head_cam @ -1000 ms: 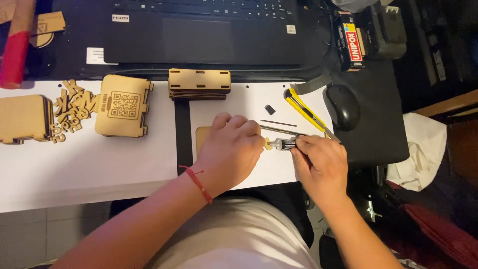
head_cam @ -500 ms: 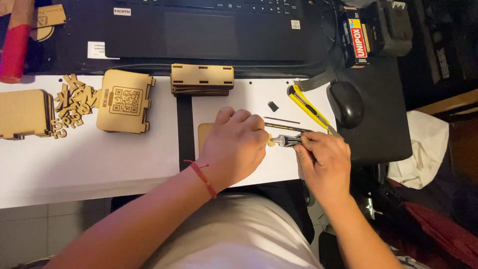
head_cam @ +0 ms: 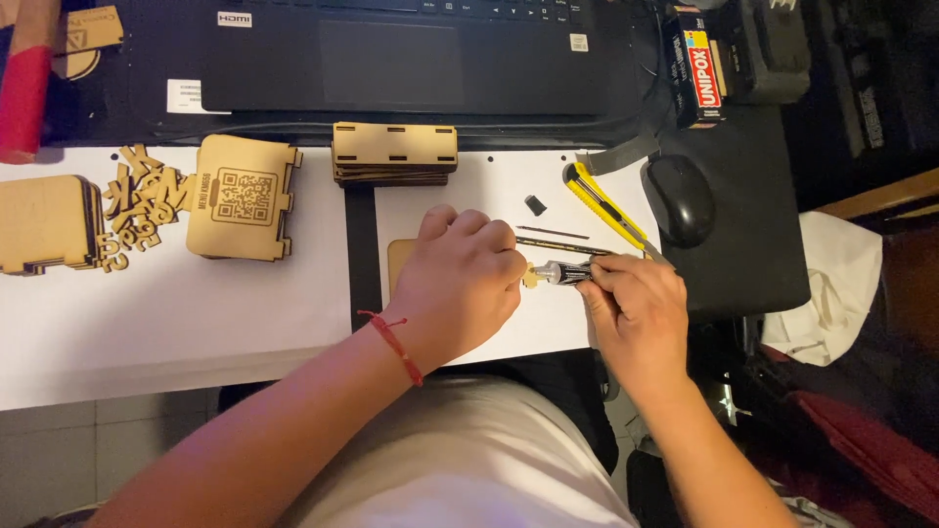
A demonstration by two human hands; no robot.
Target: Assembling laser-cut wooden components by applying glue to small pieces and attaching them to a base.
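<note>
My left hand (head_cam: 460, 284) is curled over a thin wooden panel (head_cam: 399, 262) on white paper and pinches a small wooden cut-out piece (head_cam: 530, 277) at its fingertips. My right hand (head_cam: 634, 318) grips a small dark glue tube (head_cam: 564, 273), whose tip touches that small piece. The panel is mostly hidden under my left hand. A red string bracelet (head_cam: 396, 344) sits on my left wrist.
A yellow utility knife (head_cam: 606, 207), thin dark sticks (head_cam: 553, 235) and a small black cap (head_cam: 535, 205) lie just beyond my hands. A stack of wooden panels (head_cam: 394, 153), an engraved wooden box (head_cam: 242, 198), loose wooden letters (head_cam: 137, 200), a mouse (head_cam: 677, 198) and a laptop (head_cam: 391, 59) surround them.
Both hands have stayed together over the paper. The tube's tip has closed in on the small piece held by my left fingers.
</note>
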